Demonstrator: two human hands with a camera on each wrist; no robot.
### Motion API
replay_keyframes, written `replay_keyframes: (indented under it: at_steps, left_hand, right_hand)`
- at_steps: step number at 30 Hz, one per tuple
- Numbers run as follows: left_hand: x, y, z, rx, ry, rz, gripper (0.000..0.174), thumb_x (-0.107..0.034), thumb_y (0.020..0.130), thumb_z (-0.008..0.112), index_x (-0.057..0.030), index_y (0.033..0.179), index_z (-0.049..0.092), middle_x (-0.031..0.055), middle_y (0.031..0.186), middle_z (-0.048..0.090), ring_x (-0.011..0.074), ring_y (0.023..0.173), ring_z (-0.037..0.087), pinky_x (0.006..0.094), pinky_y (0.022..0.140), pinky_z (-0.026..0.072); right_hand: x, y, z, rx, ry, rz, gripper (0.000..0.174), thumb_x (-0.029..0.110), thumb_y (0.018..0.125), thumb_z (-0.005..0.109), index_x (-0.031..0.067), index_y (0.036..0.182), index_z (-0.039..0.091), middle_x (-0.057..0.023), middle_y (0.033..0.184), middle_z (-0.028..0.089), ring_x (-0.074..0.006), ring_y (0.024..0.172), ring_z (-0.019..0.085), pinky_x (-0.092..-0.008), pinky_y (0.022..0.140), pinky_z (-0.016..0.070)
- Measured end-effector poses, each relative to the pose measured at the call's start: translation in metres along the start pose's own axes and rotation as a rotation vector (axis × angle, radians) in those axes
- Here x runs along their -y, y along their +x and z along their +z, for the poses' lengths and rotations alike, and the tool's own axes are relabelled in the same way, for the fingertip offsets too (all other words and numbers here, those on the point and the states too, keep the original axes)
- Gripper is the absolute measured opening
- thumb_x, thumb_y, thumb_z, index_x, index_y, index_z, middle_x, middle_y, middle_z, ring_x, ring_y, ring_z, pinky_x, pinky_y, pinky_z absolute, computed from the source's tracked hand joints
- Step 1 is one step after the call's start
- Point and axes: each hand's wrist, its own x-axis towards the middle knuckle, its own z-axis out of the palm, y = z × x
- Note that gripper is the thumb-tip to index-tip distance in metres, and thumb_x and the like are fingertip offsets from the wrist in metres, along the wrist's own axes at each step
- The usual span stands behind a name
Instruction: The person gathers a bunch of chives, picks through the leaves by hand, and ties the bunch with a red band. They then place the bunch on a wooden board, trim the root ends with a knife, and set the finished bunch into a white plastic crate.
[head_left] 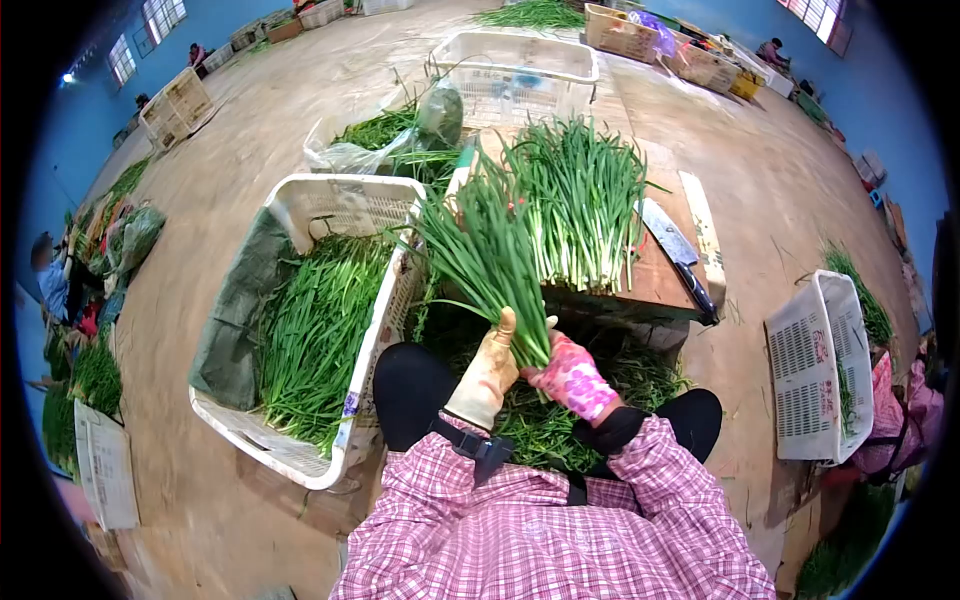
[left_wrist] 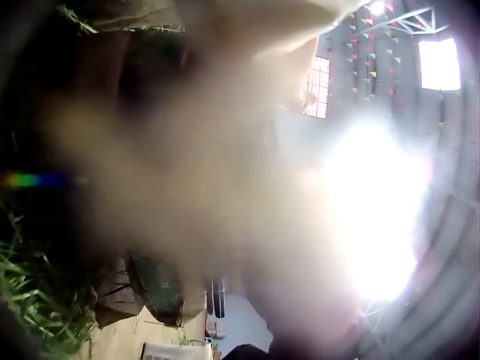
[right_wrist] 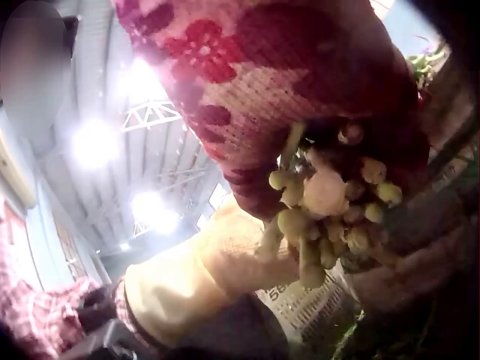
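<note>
The left hand [head_left: 487, 374] and the right hand [head_left: 574, 378] both grasp the bunch of green stalks [head_left: 492, 245], tilted above the knees [head_left: 408, 392], near the counter [head_left: 655, 272]. If the grip becomes loose, thin stalks could slip out; the long leaves could also catch on the crate [head_left: 345, 181] and bend.

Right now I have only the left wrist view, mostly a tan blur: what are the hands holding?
Observer: In the head view, the gloved left hand and right hand share their grip on one bunch of green stalks.

Operator: Anything sharp nearby?

Observer: Yes, a knife lies on the wooden board, to the right of the laid-out stalks.

Operator: Can you see the ends of the held bunch?

Observer: The right wrist view shows pale, rounded ends clustered beside the flower-patterned glove.
</note>
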Motion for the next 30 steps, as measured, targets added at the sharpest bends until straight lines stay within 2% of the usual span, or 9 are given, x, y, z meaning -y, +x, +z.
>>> replay_keyframes:
  at_steps: [6,7,9,12,19,22,25,27,30]
  left_hand:
    - [-0.026,-0.017,0.033,-0.137,0.061,0.094,0.033,-0.028,0.092,0.072,-0.0009,0.112,0.067,0.0129,0.103,0.072,0.0244,0.096,0.071,0.0370,0.089,0.0586]
    - [-0.033,-0.018,0.035,-0.194,0.056,0.088,0.033,-0.024,0.091,0.074,-0.0009,0.113,0.066,0.0126,0.102,0.072,0.0249,0.094,0.071,0.0368,0.084,0.0604]
    - [-0.052,-0.020,0.042,-0.236,0.088,0.103,0.033,-0.022,0.090,0.075,-0.0006,0.113,0.066,0.0116,0.102,0.072,0.0257,0.091,0.072,0.0372,0.082,0.0617]
    - [-0.055,-0.012,0.045,-0.219,0.069,0.248,0.030,-0.016,0.092,0.072,0.0009,0.115,0.064,0.0102,0.107,0.070,0.0266,0.096,0.070,0.0417,0.088,0.0606]
    - [-0.063,-0.023,0.073,-0.201,0.091,0.177,0.032,-0.020,0.091,0.073,0.0001,0.114,0.064,0.0152,0.104,0.072,0.0277,0.096,0.071,0.0402,0.082,0.0621]
    - [-0.071,-0.008,0.069,-0.180,0.165,0.253,0.031,-0.024,0.091,0.074,-0.0020,0.110,0.065,0.0152,0.104,0.072,0.0280,0.094,0.072,0.0398,0.077,0.0633]
    - [-0.077,0.003,0.074,-0.120,-0.029,0.260,0.028,-0.023,0.092,0.073,-0.0012,0.108,0.065,0.0129,0.101,0.071,0.0258,0.095,0.070,0.0391,0.086,0.0609]
    - [-0.066,0.015,0.062,-0.017,-0.087,0.284,0.032,-0.024,0.093,0.071,-0.0001,0.113,0.065,0.0121,0.105,0.070,0.0259,0.100,0.068,0.0397,0.092,0.0575]
    - [-0.045,0.019,0.071,-0.021,-0.198,0.206,0.040,-0.026,0.093,0.070,0.0001,0.122,0.062,0.0116,0.112,0.069,0.0271,0.106,0.066,0.0401,0.095,0.0548]
  right_hand:
    - [0.014,-0.014,0.009,-0.183,-0.315,-0.227,0.084,0.031,0.076,0.083,-0.0025,0.141,0.042,-0.0215,0.112,0.063,-0.0366,0.106,0.063,-0.0453,0.088,0.0529]
    - [0.023,-0.014,-0.007,-0.186,-0.330,-0.273,0.080,0.031,0.076,0.084,-0.0043,0.138,0.046,-0.0212,0.109,0.065,-0.0354,0.107,0.064,-0.0430,0.089,0.0535]
    - [0.006,-0.004,-0.028,-0.101,0.492,-0.165,0.079,0.038,0.082,0.081,-0.0046,0.139,0.048,-0.0187,0.127,0.066,-0.0282,0.112,0.067,-0.0392,0.100,0.0503]
    - [0.026,0.002,-0.066,-0.070,0.229,0.021,0.076,0.035,0.080,0.084,-0.0036,0.137,0.051,-0.0187,0.130,0.064,-0.0237,0.120,0.063,-0.0342,0.102,0.0487]
    - [0.029,0.001,-0.029,0.184,0.501,-0.174,0.064,0.025,0.074,0.089,0.0017,0.126,0.060,-0.0097,0.106,0.072,-0.0170,0.096,0.065,-0.0330,0.086,0.0508]
    - [0.027,-0.006,-0.036,0.078,0.681,-0.074,0.060,0.024,0.088,0.075,0.0021,0.138,0.051,-0.0143,0.113,0.069,-0.0200,0.101,0.065,-0.0344,0.091,0.0514]
    - [-0.001,0.005,-0.021,-0.157,1.311,-0.017,0.081,0.059,0.097,0.053,-0.0029,0.147,0.038,-0.0166,0.137,0.056,-0.0270,0.124,0.055,-0.0415,0.108,0.0429]
    - [-0.030,0.016,-0.004,-0.272,1.457,-0.152,0.077,0.060,0.098,0.051,-0.0003,0.145,0.043,-0.0141,0.135,0.058,-0.0217,0.120,0.059,-0.0387,0.103,0.0448]
    - [-0.002,0.016,-0.014,-0.320,1.231,-0.169,0.072,0.060,0.101,0.044,-0.0026,0.137,0.052,-0.0130,0.124,0.064,-0.0198,0.113,0.061,-0.0325,0.099,0.0470]
